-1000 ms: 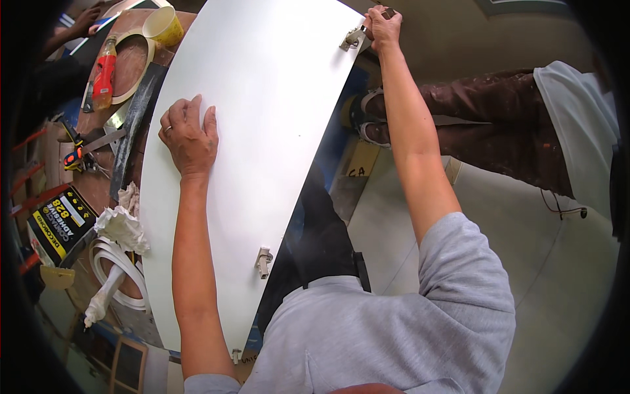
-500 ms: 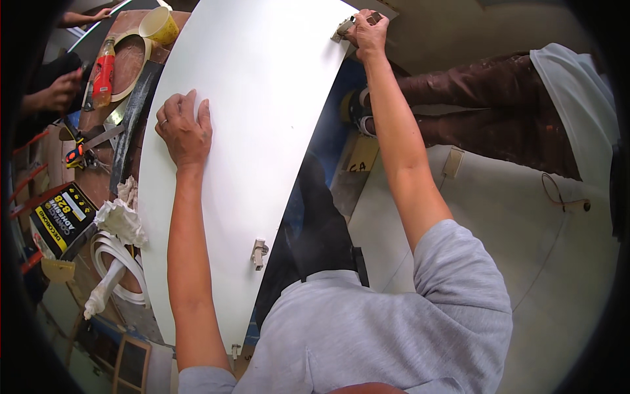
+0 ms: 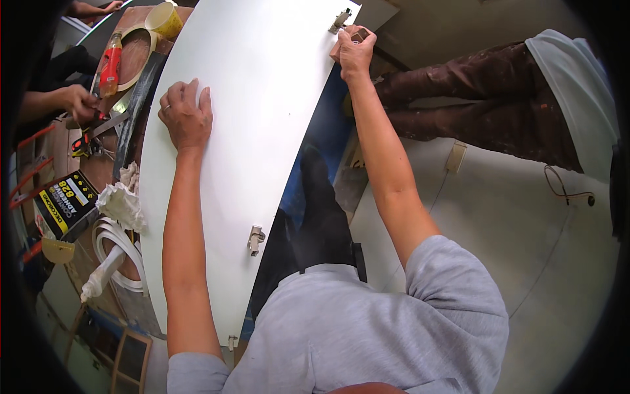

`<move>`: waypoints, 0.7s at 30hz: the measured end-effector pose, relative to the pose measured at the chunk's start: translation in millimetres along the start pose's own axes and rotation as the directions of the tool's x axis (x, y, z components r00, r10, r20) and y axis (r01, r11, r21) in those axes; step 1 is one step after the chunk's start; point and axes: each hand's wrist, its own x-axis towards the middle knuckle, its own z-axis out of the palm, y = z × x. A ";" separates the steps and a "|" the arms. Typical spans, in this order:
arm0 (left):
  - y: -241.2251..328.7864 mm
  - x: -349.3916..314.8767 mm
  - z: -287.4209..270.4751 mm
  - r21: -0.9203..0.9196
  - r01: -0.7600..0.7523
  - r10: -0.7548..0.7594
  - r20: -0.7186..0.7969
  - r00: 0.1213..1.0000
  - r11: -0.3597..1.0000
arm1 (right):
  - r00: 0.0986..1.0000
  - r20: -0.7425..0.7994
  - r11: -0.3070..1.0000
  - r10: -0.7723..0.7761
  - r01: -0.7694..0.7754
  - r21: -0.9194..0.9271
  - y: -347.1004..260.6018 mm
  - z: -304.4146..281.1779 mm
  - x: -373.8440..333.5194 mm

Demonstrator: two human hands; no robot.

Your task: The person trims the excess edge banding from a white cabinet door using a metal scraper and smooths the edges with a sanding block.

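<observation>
Evidently at the edge: right hand (image 3: 355,54) and brown block (image 3: 359,35) beside the white panel (image 3: 249,111)

From the head view, the white panel lies with its long axis running away from the wearer and leaning rightward at the far end. The right hand is the nearer of the two to the panel's right long edge, its fingers wrapped around the small brown block. The block lies at that edge, close to the panel's far end and just on the wearer's side of the far hinge (image 3: 340,21); whether it presses on the edge cannot be told. The left hand (image 3: 186,115) grips nothing: it rests palm down on the panel near the left edge, fingers slightly spread, across the panel's width from the block and a little closer to the wearer.

The middle hinge (image 3: 256,240) sits along the panel's right edge, well apart from both hands. Left of the panel are crumpled white material (image 3: 125,202), a coil of white strip (image 3: 105,240) and a co-worker's hand (image 3: 80,104). Right of the panel stands a person in brown trousers (image 3: 485,92).
</observation>
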 end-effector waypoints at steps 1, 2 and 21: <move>0.8 0.9 -0.1 -0.004 -0.004 0.004 -0.007 1.000 1.000 | 1.000 -0.010 0.999 -0.012 0.012 -0.036 -1.7 -1.7 -9.0; 1.6 1.5 -0.5 -0.005 -0.001 0.001 -0.003 1.000 1.000 | 1.000 -0.020 0.997 -0.024 0.023 -0.073 -4.0 -2.7 -17.4; -1.1 2.7 2.9 0.029 -0.031 0.032 -0.023 0.999 0.999 | 0.992 -0.005 0.987 0.123 -0.123 -0.104 -24.4 -29.7 -190.9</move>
